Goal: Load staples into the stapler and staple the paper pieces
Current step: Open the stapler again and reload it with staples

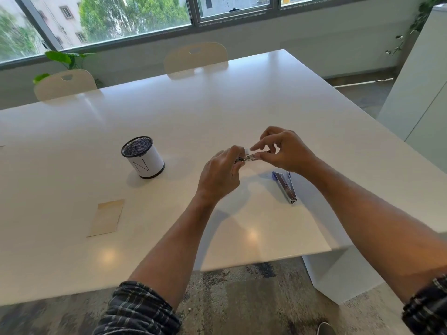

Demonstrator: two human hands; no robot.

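Two hands raised together above the white table (169, 122), working a small silvery strip of staples (251, 157) between them. Left hand (221, 171) curled, fingertips pinching the near end of the strip; something dark under those fingers, too small to identify. Right hand (281, 149) pinching the far end between thumb and a finger, index finger extended straight over it. Stapler (285, 187) lying on the table just below the right wrist, swung open with the chrome magazine exposed, blue body beneath. Tan paper pieces (106, 217) flat on the table well to the left, apart from the stapler, untouched. Mesh pen cup (142, 157) upright beyond them. Judged as early: stapler opened, staples in hand but not yet seated in the channel. Remaining: loading, closing, bringing paper across, stapling.
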